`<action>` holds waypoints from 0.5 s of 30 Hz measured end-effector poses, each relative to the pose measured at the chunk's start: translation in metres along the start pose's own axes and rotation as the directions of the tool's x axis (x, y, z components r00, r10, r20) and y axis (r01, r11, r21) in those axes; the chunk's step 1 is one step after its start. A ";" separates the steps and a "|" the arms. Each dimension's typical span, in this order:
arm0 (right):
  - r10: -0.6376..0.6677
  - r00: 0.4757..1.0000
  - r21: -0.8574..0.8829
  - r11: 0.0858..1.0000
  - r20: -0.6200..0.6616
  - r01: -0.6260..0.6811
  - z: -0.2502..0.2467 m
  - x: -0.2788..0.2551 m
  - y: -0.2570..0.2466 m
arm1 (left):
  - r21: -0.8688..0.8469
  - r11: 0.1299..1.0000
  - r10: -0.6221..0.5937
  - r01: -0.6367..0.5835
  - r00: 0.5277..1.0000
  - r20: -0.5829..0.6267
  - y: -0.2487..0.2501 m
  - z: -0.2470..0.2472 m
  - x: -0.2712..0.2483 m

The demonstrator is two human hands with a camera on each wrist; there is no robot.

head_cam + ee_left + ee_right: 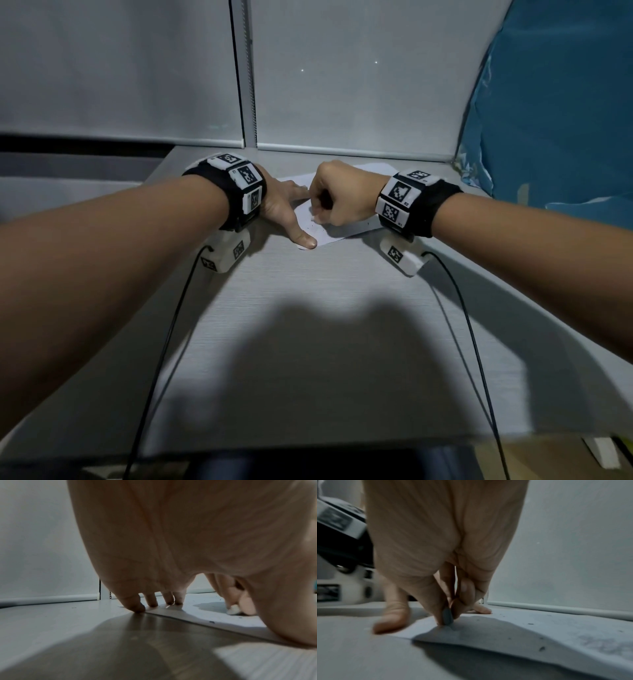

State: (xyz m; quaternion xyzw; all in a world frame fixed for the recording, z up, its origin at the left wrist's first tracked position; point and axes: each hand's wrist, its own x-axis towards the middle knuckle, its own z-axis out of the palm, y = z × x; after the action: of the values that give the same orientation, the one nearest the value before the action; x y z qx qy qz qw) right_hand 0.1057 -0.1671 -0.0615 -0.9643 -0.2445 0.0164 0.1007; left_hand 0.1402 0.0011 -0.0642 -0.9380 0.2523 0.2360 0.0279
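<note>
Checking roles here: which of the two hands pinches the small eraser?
The right hand: its curled fingers pinch the eraser onto the paper. The left hand lies spread, fingertips pressing the sheet flat.

The head camera is looking down from behind the left hand (pixel 279 205) and right hand (pixel 339 195). Each wrist camera is looking forward, close under its palm, both sharing the paper (pixel 325 234) and eraser (pixel 447 616).

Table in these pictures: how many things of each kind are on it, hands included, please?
Hands: 2 (left hand, right hand)
Paper sheet: 1
Small piece, perhaps an eraser, pinched: 1
Total: 4
</note>
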 end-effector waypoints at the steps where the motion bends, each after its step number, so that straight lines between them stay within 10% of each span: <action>1: -0.016 1.000 0.002 1.000 0.010 0.016 0.002 -0.002 -0.003 | -0.007 1.000 0.008 -0.008 1.000 0.003 0.000 0.001 0.003; 15: -0.070 0.997 0.017 0.997 0.029 0.070 0.004 -0.012 -0.008 | 0.002 1.000 -0.013 0.013 1.000 -0.004 0.002 0.003 0.002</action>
State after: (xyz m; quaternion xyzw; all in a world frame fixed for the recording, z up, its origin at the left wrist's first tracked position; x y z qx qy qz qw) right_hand 0.0907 -0.1648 -0.0640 -0.9539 -0.2794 0.0290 0.1052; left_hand 0.1396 -0.0015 -0.0674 -0.9401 0.2465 0.2336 0.0301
